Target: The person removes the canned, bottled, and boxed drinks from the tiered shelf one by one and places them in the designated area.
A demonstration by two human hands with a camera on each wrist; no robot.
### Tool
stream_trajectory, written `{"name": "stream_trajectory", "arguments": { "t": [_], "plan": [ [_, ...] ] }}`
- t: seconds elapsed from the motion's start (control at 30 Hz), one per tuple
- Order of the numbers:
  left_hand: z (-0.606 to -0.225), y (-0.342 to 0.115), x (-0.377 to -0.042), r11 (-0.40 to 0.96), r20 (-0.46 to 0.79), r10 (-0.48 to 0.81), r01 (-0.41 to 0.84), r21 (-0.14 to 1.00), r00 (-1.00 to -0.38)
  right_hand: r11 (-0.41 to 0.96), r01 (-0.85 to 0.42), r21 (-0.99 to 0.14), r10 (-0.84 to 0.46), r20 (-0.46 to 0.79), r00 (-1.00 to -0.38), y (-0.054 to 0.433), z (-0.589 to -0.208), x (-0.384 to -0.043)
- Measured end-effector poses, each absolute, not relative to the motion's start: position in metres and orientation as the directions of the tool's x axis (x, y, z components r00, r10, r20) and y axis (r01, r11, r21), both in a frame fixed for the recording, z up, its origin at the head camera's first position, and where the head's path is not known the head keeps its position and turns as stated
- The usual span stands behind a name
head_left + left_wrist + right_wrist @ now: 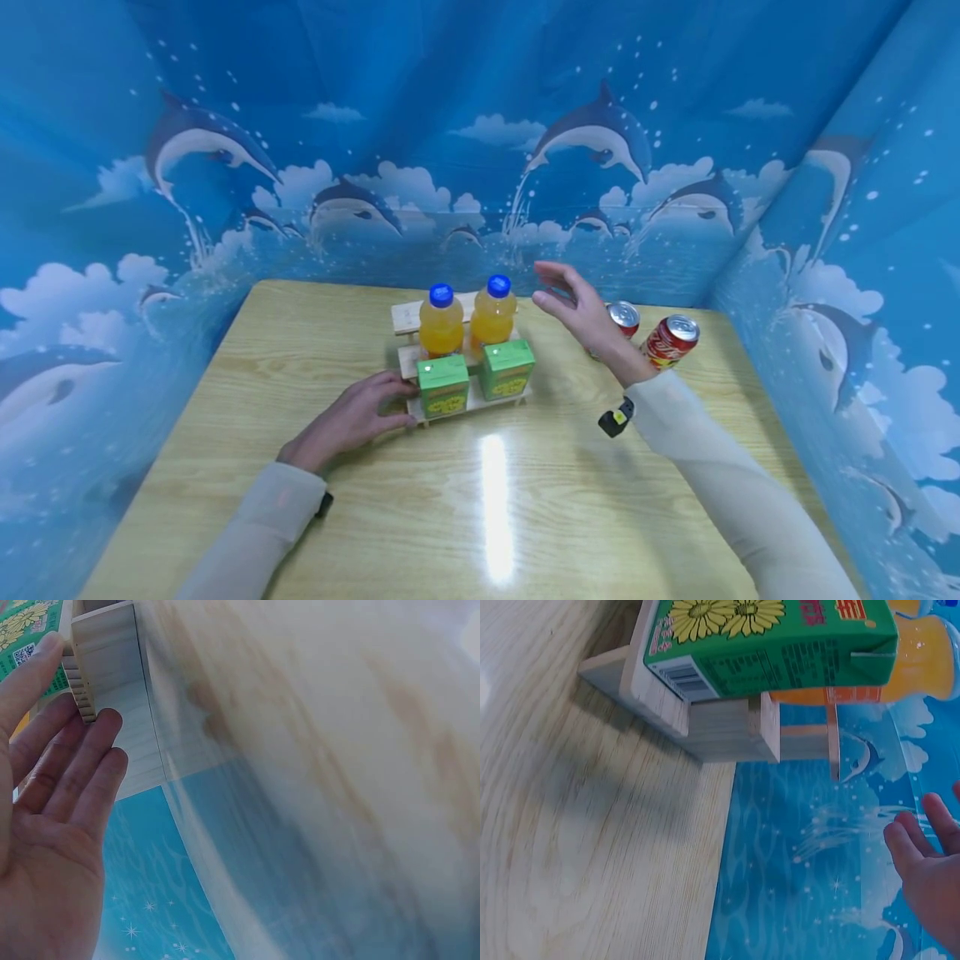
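Observation:
A small stepped wooden rack [407, 317] holds two orange-juice bottles with blue caps, a left bottle [441, 327] and a right bottle [492, 318]. On its lowest step, in front of them, stand two green drink cartons, a left carton [444, 393] and a right carton [508, 377]. My left hand [354, 415] rests at the rack's left end, thumb and fingers loosely extended against the step ends. To the right of the rack, my right hand [583, 318] hovers in the air with relaxed fingers and holds nothing. The right wrist view shows a carton [780, 656] close up.
Two red soda cans stand on the wooden table [600, 517] at the right: the nearer can [670, 343] is in plain sight, the other can [624, 317] partly behind my right hand. A blue dolphin-print curtain [465, 100] encloses the table's back and sides.

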State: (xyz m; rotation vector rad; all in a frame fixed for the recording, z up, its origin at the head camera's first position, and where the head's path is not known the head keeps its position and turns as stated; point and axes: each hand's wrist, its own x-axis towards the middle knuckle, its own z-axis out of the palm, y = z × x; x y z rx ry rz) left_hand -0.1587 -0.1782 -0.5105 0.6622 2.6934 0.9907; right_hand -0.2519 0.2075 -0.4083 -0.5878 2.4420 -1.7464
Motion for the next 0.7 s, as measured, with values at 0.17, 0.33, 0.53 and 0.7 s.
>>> {"name": "stream_trajectory", "arguments": {
  "t": [0.17, 0.33, 0.53, 0.7],
  "plan": [
    [-0.510, -0.178, -0.159, 0.680, -0.032, 0.475, 0.344, 0.648, -0.879, 0.261, -0.243, -0.934, -0.397, 0.125, -0.909, 0.201, -0.408, -0.250],
    [-0.508, -0.178, -0.159, 0.687, -0.044, 0.473, 0.337, 0.644, -0.880, 0.225, -0.238, -0.945, -0.445, 0.118, -0.888, 0.194, -0.407, -0.249],
    [-0.508, -0.177, -0.160, 0.687, -0.046, 0.474, 0.337, 0.644, -0.879, 0.200, -0.239, -0.950, -0.479, 0.118, -0.870, 0.185, -0.410, -0.251],
    [-0.509, -0.178, -0.160, 0.679, -0.032, 0.481, 0.349, 0.646, -0.876, 0.206, -0.227, -0.952, -0.480, 0.104, -0.871, 0.176, -0.411, -0.251]
  ]
}}
